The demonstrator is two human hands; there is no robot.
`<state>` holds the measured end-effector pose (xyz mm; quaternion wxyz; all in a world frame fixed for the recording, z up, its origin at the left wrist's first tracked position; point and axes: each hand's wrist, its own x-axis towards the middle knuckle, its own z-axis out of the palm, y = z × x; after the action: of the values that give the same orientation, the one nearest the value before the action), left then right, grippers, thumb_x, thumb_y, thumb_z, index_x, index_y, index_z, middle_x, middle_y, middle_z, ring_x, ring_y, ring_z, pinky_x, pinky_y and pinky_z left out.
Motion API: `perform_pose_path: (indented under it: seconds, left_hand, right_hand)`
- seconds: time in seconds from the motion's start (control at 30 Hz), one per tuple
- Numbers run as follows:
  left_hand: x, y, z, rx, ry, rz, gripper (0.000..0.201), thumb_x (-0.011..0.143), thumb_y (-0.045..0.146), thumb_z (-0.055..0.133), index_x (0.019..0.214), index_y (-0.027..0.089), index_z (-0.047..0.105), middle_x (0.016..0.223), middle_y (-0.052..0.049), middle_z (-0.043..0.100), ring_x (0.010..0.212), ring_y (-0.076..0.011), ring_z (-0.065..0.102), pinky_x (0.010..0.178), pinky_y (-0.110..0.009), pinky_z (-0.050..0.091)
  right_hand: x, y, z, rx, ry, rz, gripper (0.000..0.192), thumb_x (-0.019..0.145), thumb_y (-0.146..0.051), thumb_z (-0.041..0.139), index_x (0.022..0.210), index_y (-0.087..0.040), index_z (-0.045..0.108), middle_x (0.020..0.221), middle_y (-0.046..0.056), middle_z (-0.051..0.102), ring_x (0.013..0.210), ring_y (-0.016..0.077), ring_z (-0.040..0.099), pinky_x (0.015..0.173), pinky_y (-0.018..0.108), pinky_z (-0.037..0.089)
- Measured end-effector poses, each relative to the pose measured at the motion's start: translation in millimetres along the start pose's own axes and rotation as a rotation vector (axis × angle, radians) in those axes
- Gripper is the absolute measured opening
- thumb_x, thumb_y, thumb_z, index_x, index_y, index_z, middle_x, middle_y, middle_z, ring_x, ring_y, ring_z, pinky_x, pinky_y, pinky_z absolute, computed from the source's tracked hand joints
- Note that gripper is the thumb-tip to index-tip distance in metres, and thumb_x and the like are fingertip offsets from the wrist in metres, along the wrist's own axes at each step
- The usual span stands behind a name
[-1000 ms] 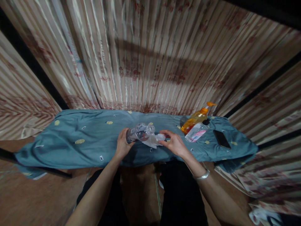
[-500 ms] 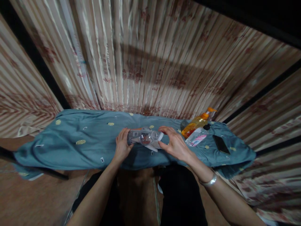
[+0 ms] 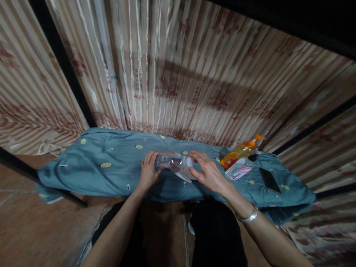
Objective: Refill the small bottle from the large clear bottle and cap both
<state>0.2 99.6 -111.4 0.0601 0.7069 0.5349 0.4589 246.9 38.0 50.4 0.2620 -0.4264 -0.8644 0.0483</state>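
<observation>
A clear plastic bottle (image 3: pixel 166 162) lies sideways between my hands, above the green cloth. It has a dark label band near its base, and its white top (image 3: pixel 185 165) faces right. My left hand (image 3: pixel 149 168) is wrapped round the base end. Thumb and fingers of my right hand (image 3: pixel 205 171), with a silver bracelet on the wrist, close on the white top. A pale flap-like piece hangs below that end, and its exact form is unclear.
Right of my hands, an orange pump bottle (image 3: pixel 236 154) and a clear bottle with a black cap and pink label (image 3: pixel 239 169) lie together. Beyond them rests a dark phone (image 3: pixel 269 180). Green patterned cloth (image 3: pixel 116 170) covers the bench. A pleated curtain (image 3: pixel 178 74) and black posts (image 3: pixel 65 66) stand around it.
My right hand's fingers have closed in on the white top of the bottle, and the pale piece has shifted. The whole view has swung slightly left.
</observation>
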Motion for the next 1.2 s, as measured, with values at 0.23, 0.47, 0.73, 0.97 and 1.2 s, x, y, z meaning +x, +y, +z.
perform_pose_path:
  seconds: [0.23, 0.47, 0.73, 0.97, 1.2]
  left_hand:
    - [0.8, -0.1, -1.0, -0.019, 0.002, -0.014, 0.077, 0.067, 0.009, 0.069, 0.139, 0.024, 0.046, 0.148, -0.016, 0.052, 0.14, -0.0355, 0.047, 0.115, -0.057, 0.036]
    - [0.6, 0.6, 1.8, -0.055, -0.011, -0.026, 0.078, 0.065, 0.01, 0.071, 0.138, 0.024, 0.048, 0.142, -0.014, 0.056, 0.136, -0.0341, 0.051, 0.112, -0.054, 0.042]
    - [1.1, 1.5, 2.7, -0.068, -0.02, -0.05, 0.077, 0.064, 0.011, 0.072, 0.137, 0.024, 0.049, 0.141, -0.014, 0.056, 0.136, -0.0344, 0.051, 0.111, -0.054, 0.043]
    - [2.0, 1.8, 2.5, -0.068, -0.016, -0.066, 0.078, 0.066, 0.013, 0.073, 0.139, 0.022, 0.048, 0.144, -0.016, 0.054, 0.138, -0.0368, 0.047, 0.113, -0.058, 0.039]
    - [1.7, 2.3, 3.5, -0.068, -0.014, -0.086, 0.076, 0.066, 0.013, 0.073, 0.137, 0.022, 0.048, 0.141, -0.015, 0.056, 0.135, -0.0362, 0.05, 0.109, -0.056, 0.044]
  right_hand:
    - [4.5, -0.4, -3.3, -0.024, -0.042, 0.004, 0.035, 0.098, -0.024, 0.052, 0.132, -0.017, 0.059, 0.133, 0.015, 0.067, 0.125, 0.0283, 0.063, 0.109, 0.049, 0.051]
    - [3.9, -0.9, -0.6, -0.033, -0.038, -0.037, 0.039, 0.1, -0.026, 0.052, 0.139, -0.02, 0.055, 0.136, 0.014, 0.066, 0.128, 0.0284, 0.062, 0.111, 0.049, 0.051]
    - [7.2, 2.4, -4.7, -0.05, -0.058, -0.057, 0.035, 0.101, -0.028, 0.051, 0.135, -0.021, 0.057, 0.134, 0.013, 0.067, 0.124, 0.028, 0.065, 0.107, 0.046, 0.052]
    - [23.5, 1.4, -4.4, -0.195, -0.124, 0.187, 0.042, 0.102, -0.048, 0.052, 0.126, -0.015, 0.063, 0.086, 0.009, 0.077, 0.084, 0.0278, 0.077, 0.074, 0.031, 0.055]
    - [30.3, -6.0, -15.5, -0.171, -0.181, 0.133, 0.049, 0.098, -0.048, 0.059, 0.136, -0.016, 0.058, 0.104, 0.011, 0.077, 0.096, 0.0288, 0.075, 0.082, 0.033, 0.054]
